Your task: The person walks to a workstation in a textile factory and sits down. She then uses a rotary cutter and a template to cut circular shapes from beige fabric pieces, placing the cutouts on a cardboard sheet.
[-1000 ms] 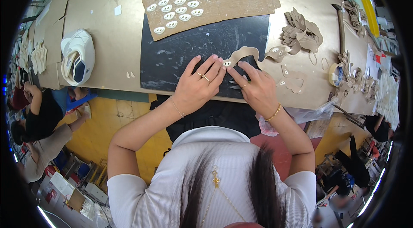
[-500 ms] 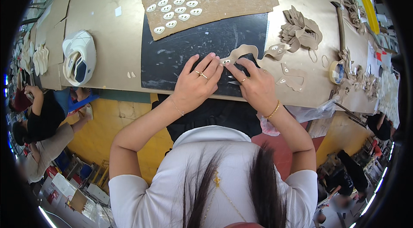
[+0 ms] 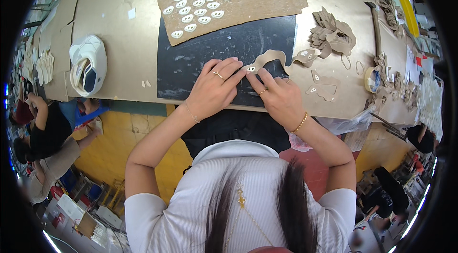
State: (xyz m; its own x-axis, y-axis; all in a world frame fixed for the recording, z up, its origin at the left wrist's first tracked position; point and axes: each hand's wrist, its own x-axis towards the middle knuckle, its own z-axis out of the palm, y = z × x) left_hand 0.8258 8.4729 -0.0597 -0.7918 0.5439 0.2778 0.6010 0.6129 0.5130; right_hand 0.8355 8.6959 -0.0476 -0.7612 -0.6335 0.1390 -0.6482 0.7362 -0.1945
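Note:
A wavy tan strip (image 3: 271,54), apparently leather, lies over the black mat (image 3: 181,72) in front of me. Its left end carries a small white two-holed piece (image 3: 251,69). My left hand (image 3: 214,86) pinches that end from the left, thumb hidden beneath the fingers. Against the lower edge beside the white piece, my right hand (image 3: 281,100) has its bent fingertips closed in. Its palm side is out of sight. Rightward, the strip runs to another tan part with a white piece (image 3: 305,55).
A brown board (image 3: 257,0) with several white two-holed pieces lies beyond the mat. At right are a heap of tan parts (image 3: 334,33), a tape roll (image 3: 372,80) and a hammer (image 3: 375,24). A white shoe (image 3: 88,64) stands at left. Other people sit farther off.
My right hand has shifted slightly down, its fingers curling closer to the strip's end. The pointed metal tips seen below its fingers are now hidden. My left fingers have drawn closer together.

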